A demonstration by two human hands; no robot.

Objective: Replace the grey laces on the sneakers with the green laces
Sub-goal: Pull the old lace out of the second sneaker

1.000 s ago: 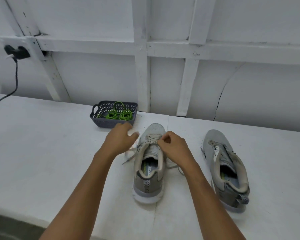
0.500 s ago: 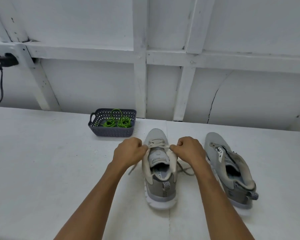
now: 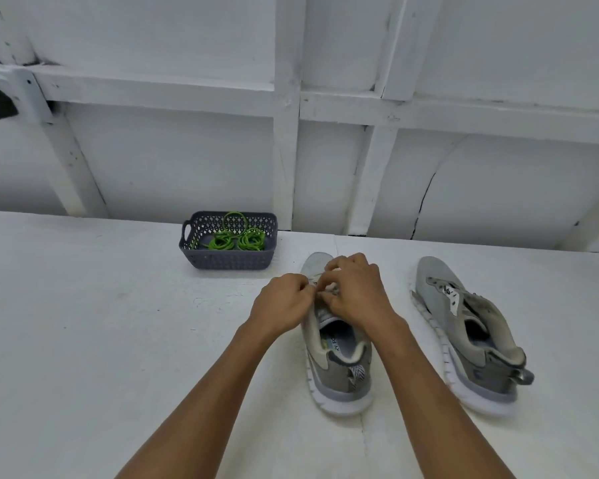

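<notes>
Both hands have closed in from the sides of the shoe and now meet over its lacing. Left hand [image 3: 284, 302] and right hand [image 3: 357, 293] have their fingers curled tight, pinching the grey lace [image 3: 320, 288] near the toe end of the worked sneaker [image 3: 339, 371]. The knuckles hide the exact contact points.

Judged step: unthreading the old lace.

Recommended procedure:
- Loosen one crossing at a time.
- Draw the lace straight out through each eyelet.
- Steady the upper with the other hand so the shoe does not slide on the table [image 3: 118, 340].

The second sneaker [image 3: 464, 323] lies tilted to the right, well apart. The green laces [image 3: 236, 242] sit coiled in the dark basket [image 3: 229, 262], far and left of the hands.
</notes>
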